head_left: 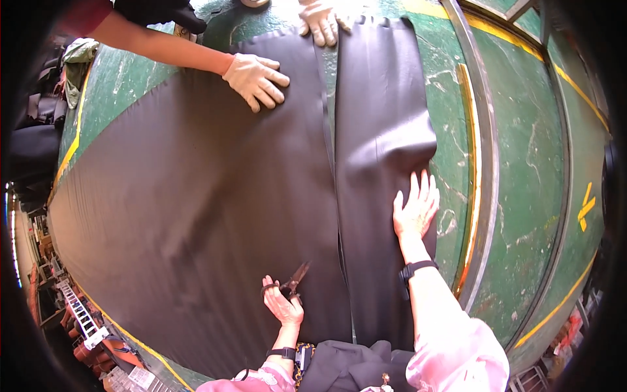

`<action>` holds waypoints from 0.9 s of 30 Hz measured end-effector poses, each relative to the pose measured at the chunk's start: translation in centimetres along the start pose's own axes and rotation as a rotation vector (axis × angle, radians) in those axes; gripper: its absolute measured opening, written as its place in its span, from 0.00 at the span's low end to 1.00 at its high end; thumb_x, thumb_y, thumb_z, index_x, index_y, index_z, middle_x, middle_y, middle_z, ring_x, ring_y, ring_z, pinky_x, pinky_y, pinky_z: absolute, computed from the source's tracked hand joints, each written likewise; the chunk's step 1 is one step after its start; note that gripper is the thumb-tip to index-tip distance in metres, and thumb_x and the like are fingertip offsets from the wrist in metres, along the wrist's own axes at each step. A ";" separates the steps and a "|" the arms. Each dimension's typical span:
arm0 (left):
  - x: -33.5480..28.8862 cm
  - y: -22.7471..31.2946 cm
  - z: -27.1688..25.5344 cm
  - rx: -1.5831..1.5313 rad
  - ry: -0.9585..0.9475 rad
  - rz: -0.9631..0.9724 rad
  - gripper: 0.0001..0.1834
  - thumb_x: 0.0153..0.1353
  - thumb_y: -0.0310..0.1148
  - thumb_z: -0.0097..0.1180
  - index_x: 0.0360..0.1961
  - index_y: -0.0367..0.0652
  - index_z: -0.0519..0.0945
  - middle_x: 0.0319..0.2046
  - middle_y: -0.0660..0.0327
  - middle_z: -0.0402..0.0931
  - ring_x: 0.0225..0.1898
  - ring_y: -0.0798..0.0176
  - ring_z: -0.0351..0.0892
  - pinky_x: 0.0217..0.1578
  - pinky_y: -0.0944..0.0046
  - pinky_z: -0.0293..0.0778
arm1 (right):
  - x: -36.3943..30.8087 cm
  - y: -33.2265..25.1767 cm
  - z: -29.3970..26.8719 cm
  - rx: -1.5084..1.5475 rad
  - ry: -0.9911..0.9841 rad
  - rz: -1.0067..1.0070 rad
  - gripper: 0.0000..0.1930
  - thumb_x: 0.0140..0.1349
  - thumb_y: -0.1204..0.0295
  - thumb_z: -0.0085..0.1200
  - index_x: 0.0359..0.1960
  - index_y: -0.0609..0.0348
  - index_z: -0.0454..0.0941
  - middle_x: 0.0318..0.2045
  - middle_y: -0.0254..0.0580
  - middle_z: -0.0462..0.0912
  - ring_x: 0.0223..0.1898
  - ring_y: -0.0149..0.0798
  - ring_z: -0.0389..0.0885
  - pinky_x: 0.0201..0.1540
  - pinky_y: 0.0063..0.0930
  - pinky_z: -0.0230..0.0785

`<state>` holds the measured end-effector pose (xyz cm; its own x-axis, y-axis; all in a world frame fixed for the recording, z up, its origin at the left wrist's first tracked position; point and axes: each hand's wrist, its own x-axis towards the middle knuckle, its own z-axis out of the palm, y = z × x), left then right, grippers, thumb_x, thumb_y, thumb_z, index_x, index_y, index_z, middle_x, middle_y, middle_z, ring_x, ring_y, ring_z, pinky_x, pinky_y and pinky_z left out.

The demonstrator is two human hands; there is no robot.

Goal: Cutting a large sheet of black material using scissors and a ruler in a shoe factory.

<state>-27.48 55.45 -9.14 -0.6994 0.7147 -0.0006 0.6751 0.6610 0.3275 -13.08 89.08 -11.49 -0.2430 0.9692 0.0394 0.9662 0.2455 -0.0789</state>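
Note:
A wide black sheet (pixel 176 196) of smooth, leather-like material is spread on the floor. A long slit separates it from a narrower black strip (pixel 372 261) on the right. My left hand (pixel 284 308) is closed around the handles of dark scissors (pixel 296 279), held over the wide sheet with the blades pointing away and partly apart. Fingers outstretched, my right hand (pixel 416 208) rests on the strip's right edge, close to a raised fold. Another person's gloved hand (pixel 256 80) presses on the far part of the sheet, and a second gloved hand (pixel 320 25) touches the far end beside the slit.
The green floor (pixel 450 130) carries yellow lines. A metal rail (pixel 482 150) runs along the right of the strip, with a yellow-edged bar inside it. Dark bundles (pixel 36 153) lie at the far left; a white ladder (pixel 81 313) stands among clutter at the near left.

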 end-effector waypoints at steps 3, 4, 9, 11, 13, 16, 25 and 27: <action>0.1 0.4 0.3 0.055 0.020 0.034 0.28 0.51 0.31 0.47 0.55 0.32 0.61 0.60 0.44 0.58 0.62 0.41 0.56 0.59 0.47 0.53 | 0.1 0.5 0.0 -0.053 0.004 -0.004 0.30 0.59 0.55 0.44 0.63 0.47 0.58 0.66 0.36 0.52 0.67 0.41 0.46 0.68 0.42 0.36; -0.1 0.3 0.3 0.050 0.027 0.030 0.29 0.51 0.31 0.47 0.55 0.33 0.61 0.61 0.44 0.58 0.62 0.41 0.55 0.59 0.48 0.53 | -0.1 0.8 0.1 -0.088 -0.003 -0.004 0.30 0.60 0.54 0.43 0.63 0.46 0.57 0.66 0.36 0.52 0.68 0.41 0.46 0.68 0.42 0.36; -0.2 0.5 1.0 0.040 0.062 0.062 0.31 0.47 0.28 0.48 0.56 0.33 0.60 0.61 0.46 0.57 0.64 0.44 0.54 0.60 0.50 0.52 | -4.2 5.2 -2.3 -0.134 -0.001 0.001 0.29 0.63 0.58 0.42 0.65 0.51 0.54 0.67 0.43 0.51 0.68 0.45 0.47 0.67 0.46 0.38; -0.7 -0.2 0.3 0.064 0.075 0.057 0.31 0.47 0.28 0.49 0.56 0.33 0.60 0.61 0.46 0.57 0.63 0.44 0.54 0.60 0.50 0.52 | -9.8 5.7 -5.8 -0.009 -0.005 -0.003 0.30 0.61 0.59 0.45 0.64 0.51 0.55 0.66 0.45 0.51 0.67 0.47 0.47 0.67 0.47 0.37; -0.5 -0.9 -0.5 0.090 0.095 0.060 0.31 0.48 0.27 0.49 0.56 0.32 0.60 0.61 0.46 0.57 0.63 0.44 0.55 0.60 0.50 0.52 | -17.7 5.5 -7.5 0.175 -0.062 -0.062 0.31 0.58 0.62 0.49 0.64 0.52 0.56 0.66 0.48 0.51 0.68 0.50 0.46 0.67 0.50 0.36; -0.7 -0.3 0.0 0.069 0.128 0.104 0.31 0.48 0.28 0.49 0.56 0.32 0.60 0.62 0.46 0.57 0.63 0.44 0.55 0.60 0.50 0.53 | -31.5 7.8 -7.8 0.184 -0.368 -0.095 0.33 0.56 0.61 0.52 0.64 0.51 0.56 0.67 0.49 0.49 0.68 0.52 0.43 0.67 0.52 0.34; -1.5 -1.2 1.7 0.100 0.250 0.160 0.28 0.52 0.31 0.53 0.55 0.36 0.62 0.60 0.51 0.60 0.62 0.50 0.58 0.59 0.53 0.55 | -38.0 9.8 -4.5 -0.040 -0.358 -0.062 0.34 0.58 0.49 0.44 0.66 0.43 0.53 0.69 0.40 0.44 0.69 0.48 0.38 0.68 0.49 0.30; -1.7 -1.7 2.2 0.106 0.301 0.169 0.27 0.53 0.32 0.53 0.55 0.37 0.63 0.59 0.53 0.63 0.61 0.52 0.60 0.58 0.53 0.57 | -38.3 9.8 -4.5 -0.052 -0.341 -0.063 0.34 0.59 0.49 0.43 0.66 0.42 0.52 0.69 0.40 0.43 0.69 0.48 0.37 0.68 0.49 0.30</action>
<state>-26.91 53.61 -11.77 -0.6027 0.7271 0.3287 0.7969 0.5703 0.1995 6.07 54.29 -9.31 -0.3083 0.9051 -0.2930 0.9495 0.3118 -0.0359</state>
